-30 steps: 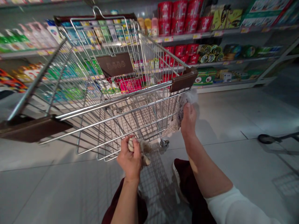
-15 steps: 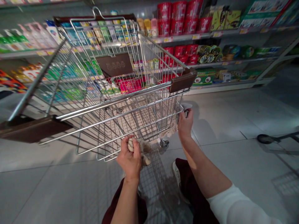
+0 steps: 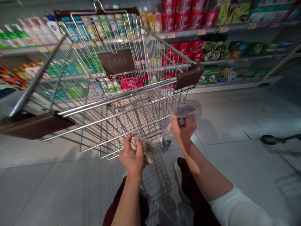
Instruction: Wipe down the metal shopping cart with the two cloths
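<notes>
Where the near end of an upright metal cart (image 3: pixel 131 94) spans the view, two hands work low beside its wire side, each with a bunched rag. The left hand (image 3: pixel 132 158) has its fingers clenched on a beige rag (image 3: pixel 148 147); one pale lump shows between thumb and fingers, and the rest spills out to the right of the fist. This hand sits just beside the lowest wires, though whether it touches them I cannot tell. The right hand (image 3: pixel 184 127), higher and farther right, grips a greyish rag (image 3: pixel 183 110) that puffs up above the curled fingers, below the cart's right brown corner (image 3: pixel 189 77). A dark spot shows inside that grip, too small to make out, and contact between this rag and the wires is unclear.

On the cart's far side hangs a brown panel (image 3: pixel 119 61); a caster (image 3: pixel 166 142) stands on the tiled floor (image 3: pixel 225 119) between the two hands. Behind the cart, shelves (image 3: pixel 169 35) hold pump bottles (image 3: pixel 35 31) at left, red tubs (image 3: pixel 183 22) farther right and yellow-green boxes (image 3: pixel 235 13) beside those. Another wheel (image 3: pixel 270 139) rests well apart at right. Below, a white shoe (image 3: pixel 178 174) shows under dark red trousers.
</notes>
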`<state>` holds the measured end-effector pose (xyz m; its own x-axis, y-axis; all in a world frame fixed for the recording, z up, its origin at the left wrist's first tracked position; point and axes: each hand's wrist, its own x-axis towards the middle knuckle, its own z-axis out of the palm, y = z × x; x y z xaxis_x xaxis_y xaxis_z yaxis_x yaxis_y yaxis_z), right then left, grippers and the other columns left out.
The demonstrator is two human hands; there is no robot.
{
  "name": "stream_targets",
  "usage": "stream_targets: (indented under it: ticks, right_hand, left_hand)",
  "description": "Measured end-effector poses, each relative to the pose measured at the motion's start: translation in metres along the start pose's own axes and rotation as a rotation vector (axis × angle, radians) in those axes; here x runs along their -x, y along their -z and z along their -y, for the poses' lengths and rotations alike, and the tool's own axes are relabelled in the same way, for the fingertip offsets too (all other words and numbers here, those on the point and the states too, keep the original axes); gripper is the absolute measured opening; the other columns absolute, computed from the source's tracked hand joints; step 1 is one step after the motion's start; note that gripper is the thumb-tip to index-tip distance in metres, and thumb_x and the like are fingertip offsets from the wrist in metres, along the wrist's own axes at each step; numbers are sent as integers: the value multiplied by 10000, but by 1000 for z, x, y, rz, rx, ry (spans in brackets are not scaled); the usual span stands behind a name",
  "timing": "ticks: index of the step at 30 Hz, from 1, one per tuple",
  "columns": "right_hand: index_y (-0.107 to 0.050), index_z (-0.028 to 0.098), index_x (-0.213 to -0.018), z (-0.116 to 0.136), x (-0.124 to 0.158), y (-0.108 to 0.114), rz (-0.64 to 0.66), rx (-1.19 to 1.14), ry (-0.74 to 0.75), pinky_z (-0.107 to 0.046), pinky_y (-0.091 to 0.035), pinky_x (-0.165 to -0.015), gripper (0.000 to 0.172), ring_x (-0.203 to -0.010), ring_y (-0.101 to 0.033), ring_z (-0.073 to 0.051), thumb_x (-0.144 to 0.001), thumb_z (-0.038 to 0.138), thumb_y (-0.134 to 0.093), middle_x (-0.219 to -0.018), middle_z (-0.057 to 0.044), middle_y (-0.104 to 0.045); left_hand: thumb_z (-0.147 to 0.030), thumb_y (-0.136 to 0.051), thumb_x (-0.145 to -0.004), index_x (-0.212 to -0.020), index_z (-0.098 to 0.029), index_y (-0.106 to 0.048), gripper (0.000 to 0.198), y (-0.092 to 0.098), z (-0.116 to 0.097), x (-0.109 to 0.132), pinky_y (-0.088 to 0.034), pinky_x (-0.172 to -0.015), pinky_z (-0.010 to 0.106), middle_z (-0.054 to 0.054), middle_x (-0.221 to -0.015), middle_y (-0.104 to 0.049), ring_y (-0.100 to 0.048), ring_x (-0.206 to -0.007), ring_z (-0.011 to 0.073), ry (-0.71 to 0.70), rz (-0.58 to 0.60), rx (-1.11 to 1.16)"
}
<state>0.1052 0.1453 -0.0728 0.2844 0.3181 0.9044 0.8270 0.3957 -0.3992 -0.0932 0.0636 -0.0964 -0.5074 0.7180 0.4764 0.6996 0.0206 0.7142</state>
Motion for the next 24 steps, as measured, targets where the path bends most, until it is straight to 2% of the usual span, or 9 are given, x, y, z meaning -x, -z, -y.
stream_targets:
  ticks: [3, 7, 10, 12, 15, 17, 19, 22, 24]
  right_hand:
    - [-588, 236, -851, -4, 14, -7, -5, 68, 140, -316, -508, -760, 48, -828, -616, -180, -836, 239, -635, -854, -50, -661]
    - [-635, 218, -850, -11, 24, -8, 27, 136, 202, -317, -483, -722, 75, -834, -602, -193, -816, 271, -677, -904, -83, -676]
    - [-683, 215, -861, -10, 32, -4, 124, 157, 257, -314, -440, -699, 83, -793, -569, -184, -804, 274, -671, -845, -63, -653]
    - [-686, 219, -770, -9, 35, -2, 211, 130, 298, -317, -408, -697, 69, -755, -543, -173, -802, 276, -662, -783, -48, -625]
    - [-643, 220, -628, -10, 34, 2, 336, 51, 309, -318, -379, -697, 226, -690, -513, -149, -831, 315, -664, -700, -25, -583]
    - [-637, 224, -624, -9, 29, 4, 374, 17, 314, -312, -384, -704, 272, -668, -517, -138, -862, 352, -659, -671, -9, -573]
    - [-661, 231, -687, -6, 23, 6, 335, -9, 321, -304, -399, -712, 228, -677, -540, -137, -879, 355, -657, -677, -4, -590]
    - [-696, 243, -860, 5, 14, 9, 217, -60, 297, -307, -435, -770, 59, -779, -606, -154, -875, 296, -676, -790, -25, -672]
    - [-690, 258, -968, 13, 10, 11, 188, -87, 301, -318, -449, -821, 101, -850, -638, -159, -869, 243, -685, -910, -34, -719]
  left_hand:
    - [-432, -583, -898, -1095, -206, -691, 318, 0, 0, 0, -473, -684, 245, 16, -868, -747, -669, -683, 136, 23, 10, 4]
    - [-434, -582, -895, -1086, -209, -691, 315, 0, 0, -1, -465, -688, 247, 16, -887, -745, -666, -694, 136, 32, 6, 2]
    - [-424, -580, -895, -1082, -212, -688, 303, -1, 1, -2, -455, -685, 241, 11, -906, -742, -656, -692, 127, 32, 5, -3]
    - [-420, -579, -897, -1079, -216, -685, 293, -1, 1, -3, -452, -686, 241, 6, -901, -738, -649, -685, 123, 38, 10, 0]
    - [-423, -580, -898, -1082, -220, -678, 291, -2, 0, -3, -458, -702, 248, 4, -913, -735, -656, -702, 128, 47, 14, 5]
    - [-423, -582, -897, -1087, -219, -676, 294, -2, 0, -3, -465, -718, 252, 9, -933, -734, -664, -726, 132, 52, 10, 8]
    - [-416, -583, -899, -1096, -215, -673, 296, -2, -1, -3, -470, -737, 253, 15, -957, -735, -669, -751, 133, 58, 8, 7]
    - [-403, -583, -903, -1093, -212, -674, 284, -1, -3, -4, -468, -731, 248, 17, -969, -736, -661, -741, 125, 62, 20, -2]
    - [-401, -585, -900, -1091, -209, -675, 286, 0, -3, -4, -471, -734, 249, 21, -987, -737, -665, -751, 127, 58, 25, 4]
